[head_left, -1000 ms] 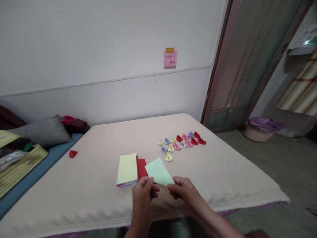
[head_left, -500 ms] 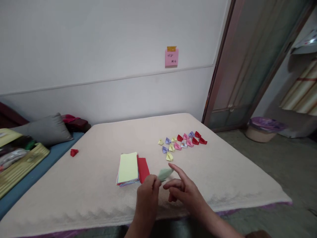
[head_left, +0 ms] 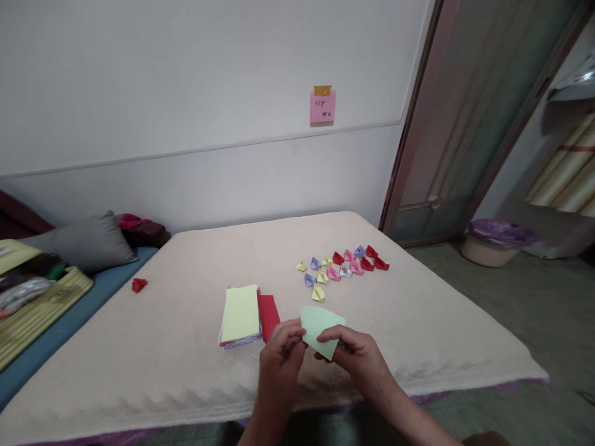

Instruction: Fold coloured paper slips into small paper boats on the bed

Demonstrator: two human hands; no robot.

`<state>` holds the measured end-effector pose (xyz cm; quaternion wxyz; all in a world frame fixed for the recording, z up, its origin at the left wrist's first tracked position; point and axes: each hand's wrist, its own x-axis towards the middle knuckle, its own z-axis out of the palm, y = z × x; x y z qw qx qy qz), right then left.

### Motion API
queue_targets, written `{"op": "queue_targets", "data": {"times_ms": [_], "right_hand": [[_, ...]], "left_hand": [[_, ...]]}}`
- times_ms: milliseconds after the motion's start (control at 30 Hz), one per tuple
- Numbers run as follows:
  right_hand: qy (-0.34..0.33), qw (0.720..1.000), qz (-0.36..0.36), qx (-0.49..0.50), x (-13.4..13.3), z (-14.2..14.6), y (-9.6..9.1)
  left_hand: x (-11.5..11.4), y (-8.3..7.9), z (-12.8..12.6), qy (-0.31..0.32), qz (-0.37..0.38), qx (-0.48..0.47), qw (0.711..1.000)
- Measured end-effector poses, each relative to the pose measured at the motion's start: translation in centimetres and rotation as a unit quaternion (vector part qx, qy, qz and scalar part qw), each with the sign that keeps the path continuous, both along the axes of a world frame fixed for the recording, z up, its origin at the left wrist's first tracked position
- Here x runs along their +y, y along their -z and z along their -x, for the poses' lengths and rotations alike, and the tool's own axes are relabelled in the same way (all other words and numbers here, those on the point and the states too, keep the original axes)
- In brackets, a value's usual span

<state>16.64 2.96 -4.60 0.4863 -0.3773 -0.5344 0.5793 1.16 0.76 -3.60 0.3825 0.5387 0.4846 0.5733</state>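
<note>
A pale green sheet of paper (head_left: 318, 322) is held up between my hands, above the front part of the cloth-covered surface. My left hand (head_left: 284, 350) pinches its left edge. At the right side, my right hand (head_left: 356, 352) grips the same sheet, with the index finger lying across its face and the thumb below. Just left of my left hand lies a stack of coloured paper (head_left: 240, 314), pale yellow on top. Red paper (head_left: 269, 317) sticks out from the stack's right side. Beyond my hands stand several small folded paper boats (head_left: 333, 274) in yellow, purple, pink, red and white.
A small red folded paper piece (head_left: 138, 285) sits at the left on the cream cover (head_left: 186, 347). A grey pillow (head_left: 88, 241) and a bamboo mat (head_left: 51, 303) are farther left. On the floor at right stands a bin (head_left: 493, 244) with a purple liner.
The green paper has turned its broad face toward me and looks larger. My right hand has gone from a raised, pointing index finger to gripping the sheet's right side.
</note>
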Motion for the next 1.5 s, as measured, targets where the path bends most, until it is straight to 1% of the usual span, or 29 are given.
{"op": "queue_targets", "data": {"times_ms": [133, 267, 400, 500, 633, 733, 867, 1000, 1233, 1400, 1500], "right_hand": [[0.012, 1.0, -0.011, -0.025, -0.2, 0.0, -0.2], [0.019, 0.998, -0.029, -0.044, 0.0, 0.1, 0.1], [0.047, 0.996, -0.043, -0.066, 0.2, 0.1, 0.3], [0.052, 0.995, -0.032, -0.085, 0.2, 0.1, -0.1], [0.073, 0.995, 0.007, -0.072, 0.1, 0.3, -0.5], [0.089, 0.994, 0.038, -0.053, 0.1, 0.4, -0.5], [0.104, 0.991, 0.065, -0.045, 0.2, 0.4, -0.2], [0.107, 0.991, 0.065, -0.046, 0.3, 0.4, -0.3], [0.113, 0.99, 0.062, -0.065, 0.0, 0.5, -0.6], [0.109, 0.989, 0.053, -0.086, 0.0, 0.6, -0.4], [0.108, 0.99, 0.049, -0.082, 0.0, 0.7, -0.2]], "left_hand": [[0.0, 0.1, -0.1, -0.018, 0.043, -0.051, 0.998], [-0.1, 0.3, -0.5, -0.026, 0.106, -0.115, 0.987], [0.1, 0.5, -0.7, -0.025, 0.119, -0.148, 0.982], [0.2, 0.5, -0.7, -0.027, 0.12, -0.132, 0.984], [-0.1, 0.0, -1.0, -0.027, 0.126, -0.099, 0.987], [-0.4, -0.3, -1.4, -0.03, 0.127, -0.097, 0.987], [-0.4, -0.1, -1.5, -0.028, 0.127, -0.094, 0.987], [-0.3, 0.3, -1.5, -0.014, 0.128, -0.076, 0.989], [-0.4, 0.6, -1.4, -0.011, 0.122, -0.052, 0.991], [-0.4, 0.9, -1.6, -0.018, 0.134, -0.015, 0.991], [-0.4, 1.0, -1.7, -0.019, 0.132, -0.018, 0.991]]}}
